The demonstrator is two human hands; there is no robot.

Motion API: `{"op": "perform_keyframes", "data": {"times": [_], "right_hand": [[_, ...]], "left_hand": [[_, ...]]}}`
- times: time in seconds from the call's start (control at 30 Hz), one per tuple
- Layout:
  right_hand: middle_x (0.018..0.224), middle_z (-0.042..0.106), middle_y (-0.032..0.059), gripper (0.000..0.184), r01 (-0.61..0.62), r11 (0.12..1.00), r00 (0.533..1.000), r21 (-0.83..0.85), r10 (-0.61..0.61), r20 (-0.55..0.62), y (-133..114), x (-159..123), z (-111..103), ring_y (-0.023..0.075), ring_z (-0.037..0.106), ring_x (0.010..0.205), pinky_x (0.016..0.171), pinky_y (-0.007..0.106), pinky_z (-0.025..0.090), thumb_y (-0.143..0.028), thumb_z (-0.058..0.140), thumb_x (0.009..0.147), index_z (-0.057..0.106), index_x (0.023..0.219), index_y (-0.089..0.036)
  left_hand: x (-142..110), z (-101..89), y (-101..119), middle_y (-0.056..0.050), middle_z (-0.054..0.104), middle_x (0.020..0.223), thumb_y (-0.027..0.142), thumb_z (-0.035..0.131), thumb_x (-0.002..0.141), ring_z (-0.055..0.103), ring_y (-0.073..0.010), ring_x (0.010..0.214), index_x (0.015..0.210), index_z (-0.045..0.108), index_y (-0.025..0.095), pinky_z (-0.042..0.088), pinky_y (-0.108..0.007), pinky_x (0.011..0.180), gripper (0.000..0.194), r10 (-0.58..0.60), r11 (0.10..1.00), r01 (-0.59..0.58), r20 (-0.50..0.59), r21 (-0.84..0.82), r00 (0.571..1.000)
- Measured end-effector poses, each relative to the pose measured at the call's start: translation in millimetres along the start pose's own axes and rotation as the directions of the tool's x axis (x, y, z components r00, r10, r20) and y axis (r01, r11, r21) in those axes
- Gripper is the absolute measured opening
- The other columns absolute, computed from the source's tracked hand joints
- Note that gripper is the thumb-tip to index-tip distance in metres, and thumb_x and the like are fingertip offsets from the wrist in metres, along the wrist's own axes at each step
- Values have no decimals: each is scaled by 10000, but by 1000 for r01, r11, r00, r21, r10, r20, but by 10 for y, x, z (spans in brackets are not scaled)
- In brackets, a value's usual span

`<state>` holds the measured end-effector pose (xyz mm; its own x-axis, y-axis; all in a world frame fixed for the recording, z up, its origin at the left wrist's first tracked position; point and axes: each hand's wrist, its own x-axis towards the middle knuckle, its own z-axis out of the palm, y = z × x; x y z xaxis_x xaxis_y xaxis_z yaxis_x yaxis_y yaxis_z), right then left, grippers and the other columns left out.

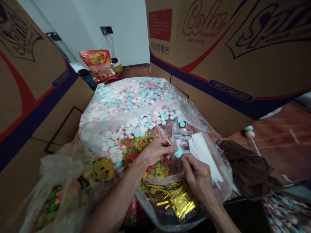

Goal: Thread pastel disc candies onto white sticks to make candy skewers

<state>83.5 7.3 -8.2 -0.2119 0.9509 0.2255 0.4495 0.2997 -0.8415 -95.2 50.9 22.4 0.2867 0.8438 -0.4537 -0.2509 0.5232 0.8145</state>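
Observation:
My left hand point(156, 151) pinches a thin white stick point(169, 142) that carries a pale blue candy disc point(178, 152) at its lower end. My right hand point(197, 176) is closed, its fingertips touching the blue disc from below. Both hands hover over a large clear plastic bag point(136, 106) filled with pink, white and blue candy discs. Under my left hand lies a pile of small coloured ring candies point(136, 145). A bundle of white sticks point(204, 155) lies just right of my hands. Gold twist ties point(177, 199) lie in a bag below my right wrist.
Big brown cardboard boxes point(230, 48) stand at the right and at the left point(26, 90). A finished candy lollipop point(250, 134) lies on the wooden surface at right, beside a dark brown cloth point(245, 168). A red snack bag point(99, 64) stands at the back. A yellow smiley packet point(104, 168) shows lower left.

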Motion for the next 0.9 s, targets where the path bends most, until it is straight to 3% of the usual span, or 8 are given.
{"op": "perform_keyframes", "data": {"times": [0.1, 0.23, 0.3, 0.33, 0.37, 0.6, 0.77, 0.9], "right_hand": [[598, 439, -38, 262, -77, 994, 997, 77, 78, -11, -36, 63, 21, 113, 379, 542, 535, 237, 315, -330, 474, 960, 559, 751, -198], [574, 403, -45, 339, -200, 959, 971, 201, 222, -93, -56, 158, 30, 115, 365, 541, 519, 236, 300, -386, 483, 948, 473, 661, -206], [574, 407, -44, 344, -225, 948, 957, 227, 259, -132, -40, 176, 23, 120, 373, 549, 525, 239, 303, -399, 490, 942, 470, 658, -206], [576, 407, -44, 344, -231, 945, 953, 233, 268, -139, -28, 174, 18, 122, 375, 554, 529, 240, 303, -402, 493, 940, 470, 658, -206], [578, 403, -45, 346, -236, 943, 953, 235, 272, -137, -14, 166, 15, 123, 373, 559, 531, 241, 301, -403, 497, 938, 466, 655, -207], [594, 378, -51, 326, -245, 929, 961, 276, 271, -59, 50, 75, 61, 119, 345, 563, 524, 242, 287, -393, 491, 945, 475, 678, -207], [611, 367, -53, 320, -242, 937, 964, 254, 261, -45, 89, 42, 74, 117, 345, 577, 541, 245, 281, -394, 472, 958, 479, 701, -205], [617, 381, -51, 318, -267, 931, 957, 250, 286, -45, 108, 5, 28, 117, 359, 579, 544, 245, 284, -397, 469, 960, 488, 707, -204]], "left_hand": [[23, 103, 9, -7, 589, 599, 476, 875, 528, 480, -68, 484, 722, 694, 100, 394, -218, 477, 460, 63, 994, -65, 17, 94, 998], [289, 68, 155, -27, 615, 651, 495, 623, 823, 541, -115, 544, 763, 684, 131, 417, -243, 525, 374, 223, 920, -184, -74, 346, 972], [493, -26, 249, -25, 588, 625, 379, 479, 923, 550, -138, 581, 732, 664, 143, 413, -256, 565, 356, 438, 731, -187, -241, 657, 866], [594, -79, 287, -26, 574, 632, 304, 472, 919, 568, -156, 641, 711, 663, 153, 420, -266, 613, 320, 539, 541, -117, -237, 833, 808], [685, -128, 314, -39, 570, 653, 231, 495, 890, 582, -184, 711, 689, 666, 152, 420, -285, 661, 275, 565, 488, -81, -244, 869, 788], [894, -171, 243, -131, 551, 1074, 177, 393, 909, 581, -234, 847, 1018, 666, 174, 385, -314, 679, 293, 605, 76, 217, -217, 973, 766], [868, -165, 213, -141, 543, 1075, 176, 362, 932, 574, -228, 839, 1048, 590, 158, 373, -304, 667, 256, 613, -18, 296, -224, 955, 758], [886, -168, 240, -157, 544, 1060, 155, 360, 926, 588, -248, 812, 1146, 549, 146, 402, -327, 664, 290, 639, 19, 302, -244, 953, 729]]}}
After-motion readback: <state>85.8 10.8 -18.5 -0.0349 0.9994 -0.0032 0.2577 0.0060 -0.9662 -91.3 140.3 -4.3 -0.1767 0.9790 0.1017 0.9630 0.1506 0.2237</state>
